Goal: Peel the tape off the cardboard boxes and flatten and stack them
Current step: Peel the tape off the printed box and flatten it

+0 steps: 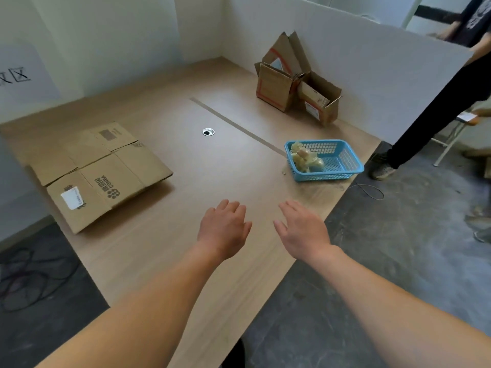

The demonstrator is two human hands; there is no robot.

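A pile of flattened cardboard boxes (101,171) lies on the left side of the wooden table (212,168). Two standing cardboard boxes with raised flaps are at the back right: a taller one with red markings (275,87) and a smaller one (322,102) beside it. My left hand (224,228) and my right hand (303,228) hover side by side over the table's near middle, palms down, fingers relaxed, holding nothing.
A blue plastic basket (342,160) with crumpled tape stands near the table's right edge. A round cable hole (208,132) sits mid-table. White partitions (358,62) close the back and right. Another person's leg (425,123) stands on the floor at right. Cables lie on the floor at left.
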